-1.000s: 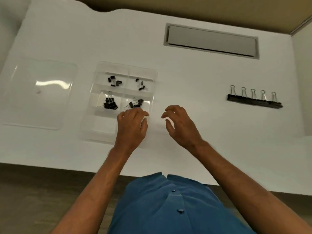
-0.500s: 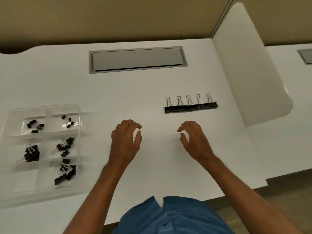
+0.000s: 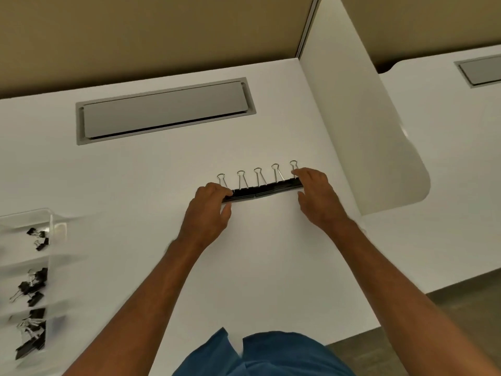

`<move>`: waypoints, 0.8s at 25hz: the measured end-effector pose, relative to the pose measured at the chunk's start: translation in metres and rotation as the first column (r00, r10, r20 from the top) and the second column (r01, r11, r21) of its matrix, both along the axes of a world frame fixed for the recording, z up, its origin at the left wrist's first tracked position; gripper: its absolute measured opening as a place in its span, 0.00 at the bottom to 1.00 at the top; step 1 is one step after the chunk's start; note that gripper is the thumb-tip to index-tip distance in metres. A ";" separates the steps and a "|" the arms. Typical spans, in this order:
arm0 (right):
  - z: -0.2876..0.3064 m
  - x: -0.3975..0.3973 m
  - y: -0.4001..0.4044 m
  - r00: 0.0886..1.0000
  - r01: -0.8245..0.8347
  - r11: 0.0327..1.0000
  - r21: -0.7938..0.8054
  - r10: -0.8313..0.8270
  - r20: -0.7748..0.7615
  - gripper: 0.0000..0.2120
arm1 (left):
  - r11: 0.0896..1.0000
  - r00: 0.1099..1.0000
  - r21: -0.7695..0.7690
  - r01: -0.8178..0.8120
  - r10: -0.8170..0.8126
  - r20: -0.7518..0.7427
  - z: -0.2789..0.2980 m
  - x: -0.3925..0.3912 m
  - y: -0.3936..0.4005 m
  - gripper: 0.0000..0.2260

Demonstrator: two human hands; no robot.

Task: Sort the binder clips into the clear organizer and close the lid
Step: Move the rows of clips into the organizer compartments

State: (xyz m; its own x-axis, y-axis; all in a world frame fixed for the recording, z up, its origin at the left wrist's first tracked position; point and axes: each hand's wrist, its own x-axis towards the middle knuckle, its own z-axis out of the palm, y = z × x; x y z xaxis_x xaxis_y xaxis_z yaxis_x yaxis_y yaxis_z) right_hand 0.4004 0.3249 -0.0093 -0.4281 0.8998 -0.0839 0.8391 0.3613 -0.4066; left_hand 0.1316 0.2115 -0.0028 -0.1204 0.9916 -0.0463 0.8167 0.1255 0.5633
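A row of several large black binder clips with silver wire handles lies on the white desk in the middle of the head view. My left hand pinches the left end of the row, and my right hand has its fingers on the right end. The clear organizer sits at the far left edge, cut off by the frame, with small black clips in its compartments. Its lid is out of view.
A grey cable flap is set into the desk behind the clips. A white divider panel stands upright to the right, with another desk beyond it. My blue shirt is at the bottom.
My view swung right, away from the organizer. Both hands moved forward from hovering over the desk and now touch the two ends of the clip row.
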 end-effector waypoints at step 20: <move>-0.001 -0.009 0.022 0.990 -0.055 0.998 0.041 0.059 -0.131 0.18 | 0.994 0.992 -0.108 -0.019 0.006 -0.125 -0.005 0.009 0.032 0.16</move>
